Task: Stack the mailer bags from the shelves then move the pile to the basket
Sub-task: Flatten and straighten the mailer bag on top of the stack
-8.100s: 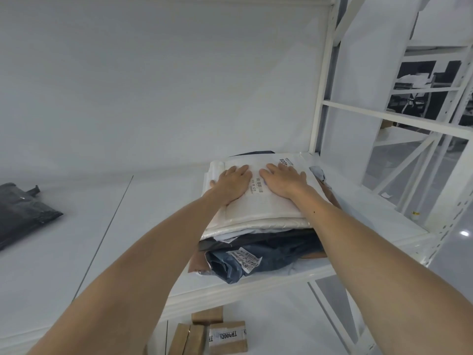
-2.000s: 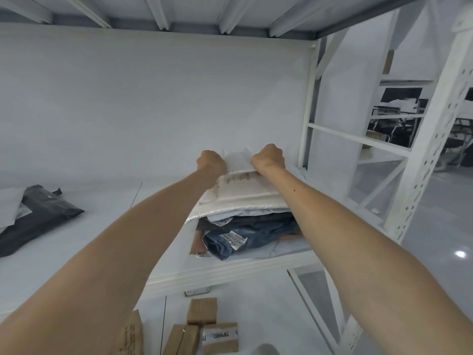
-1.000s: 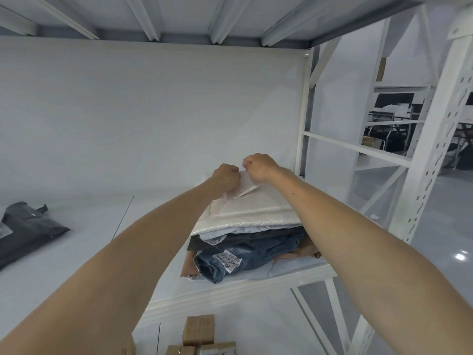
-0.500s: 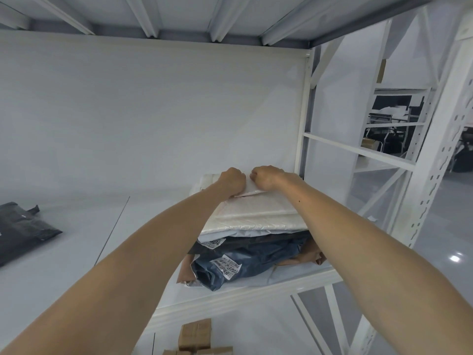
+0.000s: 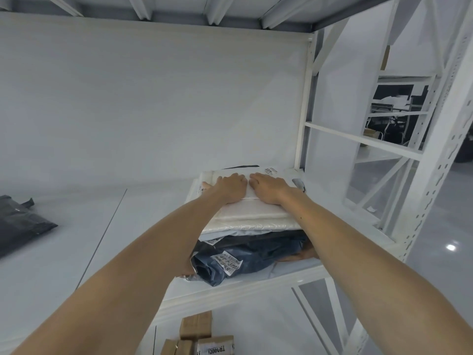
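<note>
White mailer (image 5: 252, 213) tops pile, both hands (image 5: 231, 188) flat.

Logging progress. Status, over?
Left hand and right hand flat on white mailer topping pile. Nothing gripped. Pile on shelf. Basket unseen.

Flat hands (image 5: 252, 187) atop stacked mailers (image 5: 252, 219)
</note>
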